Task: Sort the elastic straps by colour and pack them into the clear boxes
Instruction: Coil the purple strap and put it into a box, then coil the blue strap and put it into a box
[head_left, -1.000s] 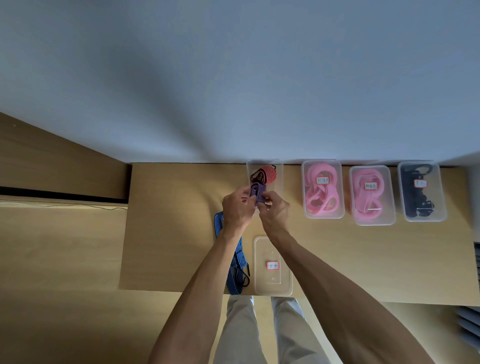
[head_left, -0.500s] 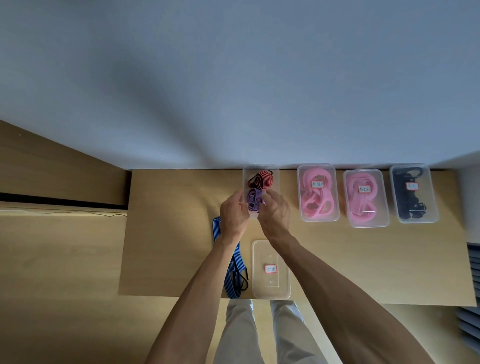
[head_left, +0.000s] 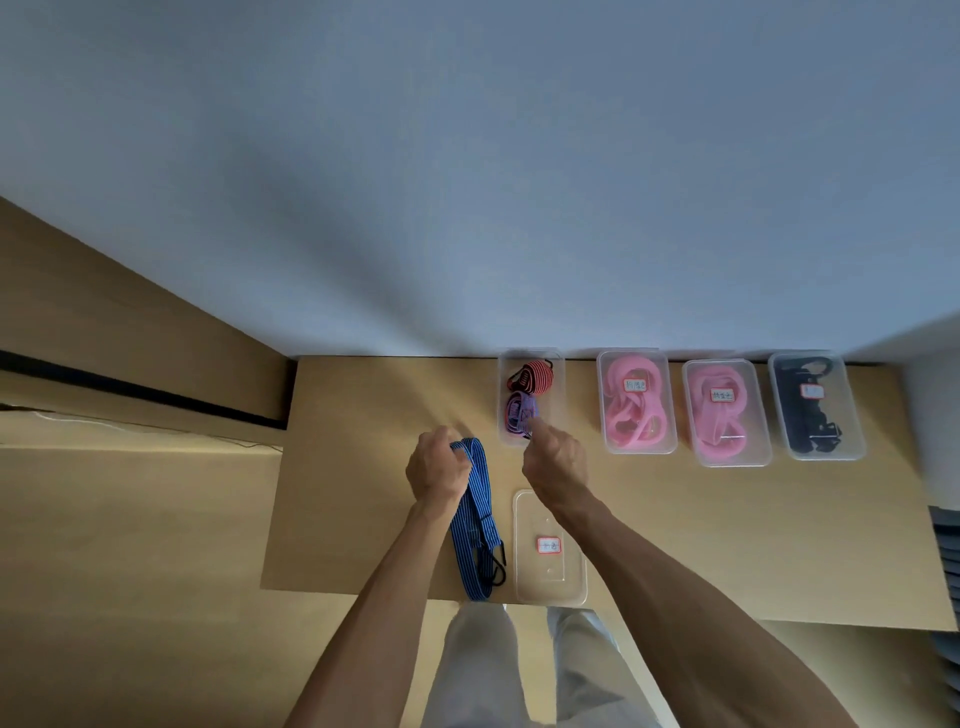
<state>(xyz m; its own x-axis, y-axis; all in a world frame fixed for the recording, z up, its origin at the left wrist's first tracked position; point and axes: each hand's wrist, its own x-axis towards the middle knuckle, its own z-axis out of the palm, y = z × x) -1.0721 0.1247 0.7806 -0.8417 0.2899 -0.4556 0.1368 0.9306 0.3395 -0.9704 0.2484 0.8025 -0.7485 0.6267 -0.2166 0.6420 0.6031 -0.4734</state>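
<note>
A blue striped elastic strap (head_left: 475, 514) with black hooks lies lengthwise on the wooden table (head_left: 374, 493). My left hand (head_left: 438, 467) grips its far looped end. An open clear box (head_left: 503, 431) at the back holds a red-and-black strap (head_left: 535, 376) and a purple strap (head_left: 521, 410). My right hand (head_left: 555, 460) is at that box's near end; one fingertip reaches the purple strap and the other fingers are loosely curled, holding nothing.
A clear lid (head_left: 549, 545) with a red-edged label lies near the table's front edge, right of the blue strap. Two labelled boxes of pink straps (head_left: 635, 400) (head_left: 724, 410) and one of black straps (head_left: 813, 405) stand in a row at the back right.
Both hands put the purple strap into the box beside the red-and-black one. My left hand then moved back and left and took hold of the blue strap's end.
</note>
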